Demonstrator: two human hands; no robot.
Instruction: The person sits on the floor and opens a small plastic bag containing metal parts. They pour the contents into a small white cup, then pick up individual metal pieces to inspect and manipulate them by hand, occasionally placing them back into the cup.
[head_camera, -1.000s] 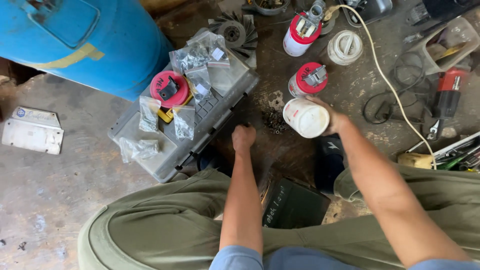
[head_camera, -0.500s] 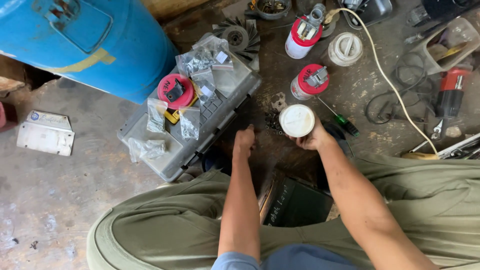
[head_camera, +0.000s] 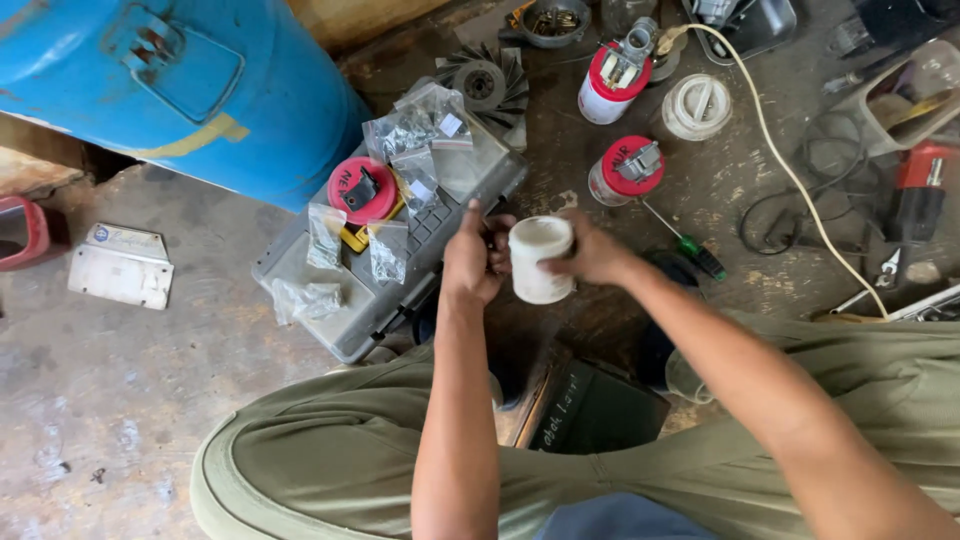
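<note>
Right hand (head_camera: 590, 255) wrapped around a white cylindrical container (head_camera: 540, 260), fingers curled against its far side, gripping it above the floor between the knees. Left hand (head_camera: 472, 262) just beside the container on its other side, fingers bent and loosely closed, touching or nearly touching the container wall — cannot tell which. Container roughly upright, its pale top facing the camera.

Directly behind the left hand, a grey plastic toolbox (head_camera: 400, 290) lying flat on the concrete floor (head_camera: 120, 400), with several small clear plastic bags (head_camera: 388, 250) and a red round cap (head_camera: 362, 190) resting on its lid. Beyond the toolbox, a large blue tank (head_camera: 170, 80).

Near the right hand, a screwdriver with a green handle (head_camera: 698, 255) on the floor, and just past it a white can with a red top and a metal fitting (head_camera: 626, 170). Further off, a 2nd red-topped can (head_camera: 612, 82), a white round lid (head_camera: 697, 105), and a cream cable (head_camera: 790, 170) running across the floor. A finned metal impeller (head_camera: 483, 85) near the top edge. To the far left, a white flat plate (head_camera: 120, 265).

Olive-green trousers (head_camera: 330, 460) below — both knees spread, a dark box (head_camera: 590, 405) between them.
</note>
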